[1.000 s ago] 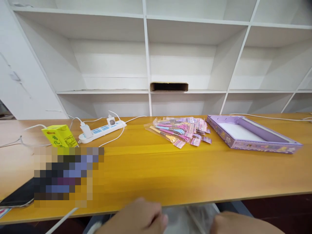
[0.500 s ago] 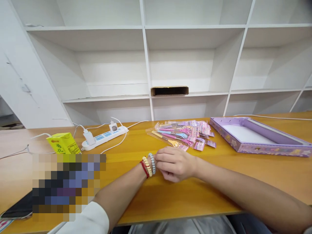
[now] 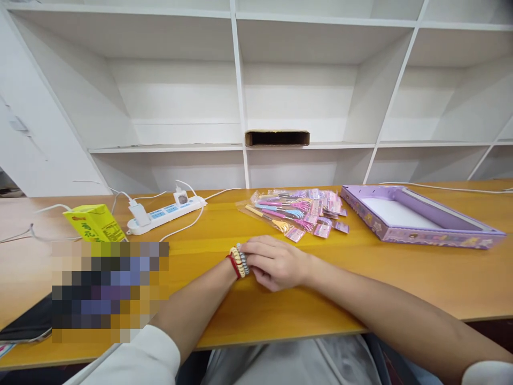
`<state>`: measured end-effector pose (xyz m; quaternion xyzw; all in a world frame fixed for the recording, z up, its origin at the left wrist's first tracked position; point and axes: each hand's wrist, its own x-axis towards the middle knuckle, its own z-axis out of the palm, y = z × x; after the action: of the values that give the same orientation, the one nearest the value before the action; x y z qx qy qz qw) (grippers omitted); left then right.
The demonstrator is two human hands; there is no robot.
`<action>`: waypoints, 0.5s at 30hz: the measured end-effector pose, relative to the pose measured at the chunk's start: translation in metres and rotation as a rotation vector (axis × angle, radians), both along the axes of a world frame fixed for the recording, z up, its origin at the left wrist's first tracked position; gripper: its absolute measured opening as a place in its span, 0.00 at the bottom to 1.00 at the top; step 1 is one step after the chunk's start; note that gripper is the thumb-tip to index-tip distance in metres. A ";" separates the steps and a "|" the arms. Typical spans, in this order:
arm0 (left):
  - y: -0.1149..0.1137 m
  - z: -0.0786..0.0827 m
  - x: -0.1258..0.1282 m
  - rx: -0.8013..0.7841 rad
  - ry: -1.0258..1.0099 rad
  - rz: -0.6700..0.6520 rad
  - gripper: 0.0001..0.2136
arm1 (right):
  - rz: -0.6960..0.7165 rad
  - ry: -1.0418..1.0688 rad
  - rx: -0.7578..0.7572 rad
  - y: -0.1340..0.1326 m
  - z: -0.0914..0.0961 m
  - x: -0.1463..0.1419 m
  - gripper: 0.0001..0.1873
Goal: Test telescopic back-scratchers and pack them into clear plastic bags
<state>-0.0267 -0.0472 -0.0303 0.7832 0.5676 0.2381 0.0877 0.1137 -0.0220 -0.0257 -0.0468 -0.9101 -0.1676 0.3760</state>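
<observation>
My right hand (image 3: 276, 262) is closed, its fingers curled over my left wrist. Its fingertips are on a grey-blue coil hair tie (image 3: 242, 261) worn there. Pressed beside this tie is a cream coil hair tie (image 3: 235, 262), with a thin red cord bracelet (image 3: 231, 265) just above it on the arm. My left hand is hidden behind the right one, so its fingers do not show. Beyond my hands lies a pile of plastic-wrapped, fork-ended sticks (image 3: 296, 208) in yellow, blue and pink, with purple tags.
A shallow purple box (image 3: 436, 235) lies at the right. To the left are a white power strip (image 3: 166, 215) with cords, a yellow drink carton (image 3: 96, 222) and a dark phone-like slab (image 3: 30, 320). White shelves (image 3: 300, 96) hold a cardboard box (image 3: 277, 138).
The grey-blue hair tie has slid up my left wrist against the cream one, with my right fingers moving along over it. The whole view has shifted slightly.
</observation>
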 end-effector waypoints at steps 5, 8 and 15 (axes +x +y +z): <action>0.013 -0.001 -0.009 0.056 -0.219 -0.177 0.08 | -0.008 0.045 -0.137 0.000 0.003 -0.002 0.06; 0.017 -0.003 -0.008 0.052 -0.200 -0.192 0.06 | 0.025 0.050 -0.162 0.001 0.004 -0.002 0.06; 0.006 -0.004 0.002 -0.033 -0.006 0.007 0.16 | 0.127 -0.024 -0.243 -0.002 0.007 -0.004 0.16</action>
<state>-0.0247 -0.0413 -0.0347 0.7789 0.5740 0.2315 0.1014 0.1096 -0.0243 -0.0187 -0.0321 -0.9293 -0.0328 0.3664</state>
